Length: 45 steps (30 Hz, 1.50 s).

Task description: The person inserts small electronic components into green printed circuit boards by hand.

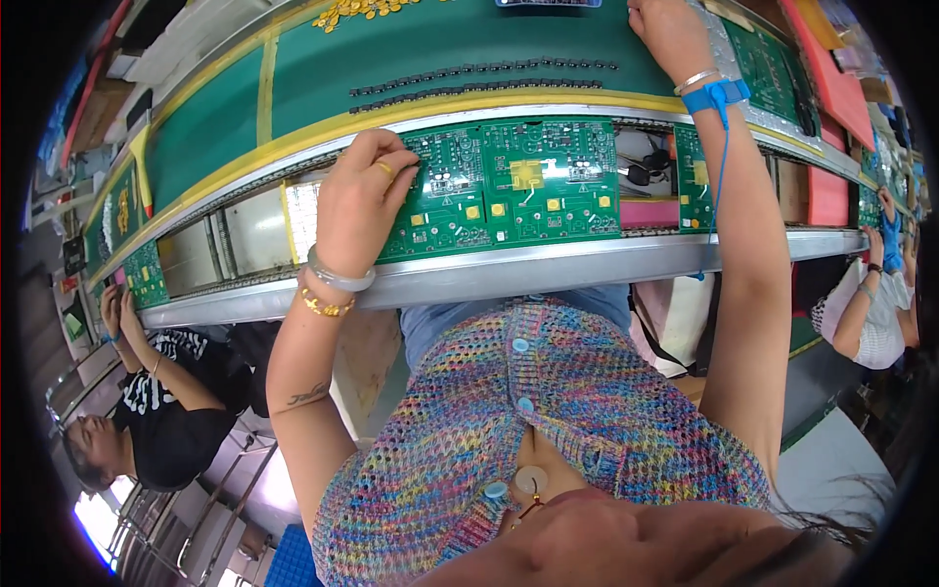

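Observation:
Green circuit boards (553, 217) with yellow squares and small parts lie side by side on the rail line in front of me. My left hand (354, 205) is over the left end of these boards, thumb and fingers pinched together at the upper left part. Whatever is in that pinch is too small to make out. My right hand (675, 41) reaches to the far right of the green mat, fingers curled together and partly cut off by the picture's top edge. What it holds, if anything, is hidden. A blue wrist strap (716, 95) with a cord circles my right wrist.
Two rows of small black components (484, 68) lie on the green mat (440, 39), near yellow round pieces (364, 12). A metal rail (509, 279) runs along my side. Keys (641, 171) show in a gap between boards. Co-workers sit left (171, 391) and right (871, 303).

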Tool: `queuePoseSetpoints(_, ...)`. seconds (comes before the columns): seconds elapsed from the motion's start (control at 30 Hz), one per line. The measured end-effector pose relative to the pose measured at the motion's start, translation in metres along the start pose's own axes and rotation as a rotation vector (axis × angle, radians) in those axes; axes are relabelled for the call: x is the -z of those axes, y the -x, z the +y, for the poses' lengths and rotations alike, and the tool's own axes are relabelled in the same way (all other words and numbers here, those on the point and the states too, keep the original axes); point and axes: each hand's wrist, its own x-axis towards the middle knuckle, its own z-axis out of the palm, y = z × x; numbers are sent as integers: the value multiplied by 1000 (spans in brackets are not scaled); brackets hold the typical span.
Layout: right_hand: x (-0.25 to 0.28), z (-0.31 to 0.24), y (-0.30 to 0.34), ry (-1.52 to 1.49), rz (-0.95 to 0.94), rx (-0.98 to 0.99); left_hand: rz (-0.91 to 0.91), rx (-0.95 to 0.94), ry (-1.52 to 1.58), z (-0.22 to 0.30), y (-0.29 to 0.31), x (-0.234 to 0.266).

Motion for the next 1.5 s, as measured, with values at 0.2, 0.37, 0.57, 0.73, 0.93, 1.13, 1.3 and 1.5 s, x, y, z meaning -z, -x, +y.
queuePoseSetpoints(0.2, 45, -51, 21, -334, -30, -170, -4, -36, -84, -4, -5, -8)
queuePoseSetpoints(0.37, 60, -74, 47, -531, -30, -170, -6, -67, -126, -3, -7, -9)
queuePoseSetpoints(0.57, 54, -76, 57, -527, 54, -77, -37, -149, -252, -1, -4, -7)
queuePoseSetpoints(0.73, 67, -88, 68, -591, -32, -227, -63, -204, -274, 0, -5, -9)
queuePoseSetpoints(0.93, 91, -119, 74, -725, -247, -342, 199, 164, -145, -96, -90, 21)
queuePoseSetpoints(1.13, 81, -131, 76, -613, -342, -351, 72, 330, -156, -179, -130, 26)
queuePoseSetpoints(1.3, 62, -134, 74, -523, -324, -340, -80, 274, 36, -186, -138, 24)
queuePoseSetpoints(1.5, 60, -134, 69, -461, -335, -363, -5, 182, -91, -190, -138, 19)
